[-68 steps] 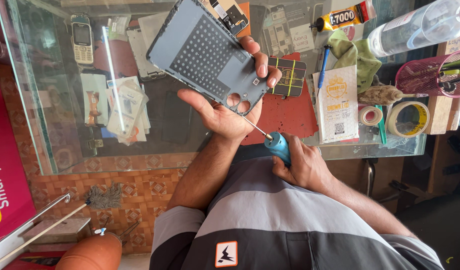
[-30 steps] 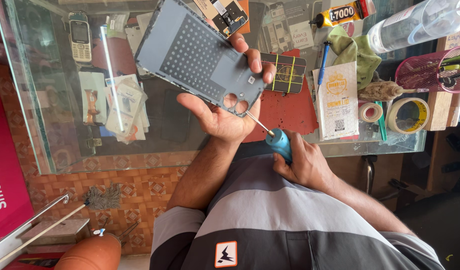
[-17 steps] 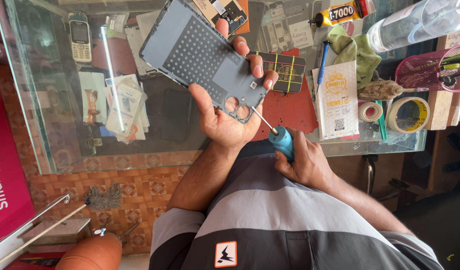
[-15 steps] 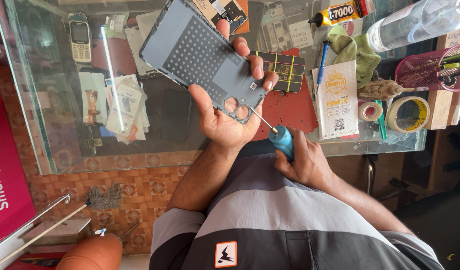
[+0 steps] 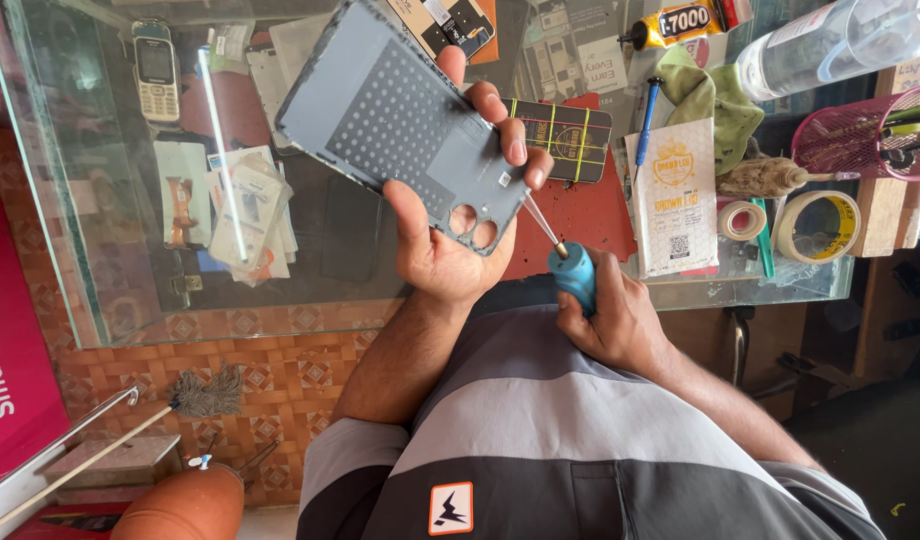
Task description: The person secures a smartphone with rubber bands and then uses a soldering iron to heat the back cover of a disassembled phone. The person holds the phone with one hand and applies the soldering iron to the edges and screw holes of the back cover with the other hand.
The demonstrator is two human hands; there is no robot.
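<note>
**One phone back cover, one screwdriver, two busy hands**

One grey-blue phone back cover (image 5: 390, 125), held tilted above a glass counter (image 5: 110, 230), two round camera holes near its lower corner. Left hand (image 5: 450, 240) wrapped around that lower end, thumb on the inner face, fingers curled over the far edge. Right hand (image 5: 610, 320) closed around one blue-handled screwdriver (image 5: 570, 268), thin metal tip angled up to the cover's edge just beside the left fingertips.

Beyond the cover, on the counter: one red mat (image 5: 580, 215), one dark grid-marked pad (image 5: 570, 135), one white printed packet (image 5: 675, 195), one blue pen (image 5: 647, 120), one green cloth (image 5: 710, 100). Further right: two rolls of tape, a small one (image 5: 742, 220) and a larger one (image 5: 818, 226), touching or nearly so; one pink mesh pen basket (image 5: 865, 140); one clear plastic bottle (image 5: 830, 40) lying on its side; one yellow glue tube (image 5: 680, 20). Under the glass at far left, one small keypad phone (image 5: 157, 70). Lower left, near the tiled wall, one small brush (image 5: 205, 395).
</note>
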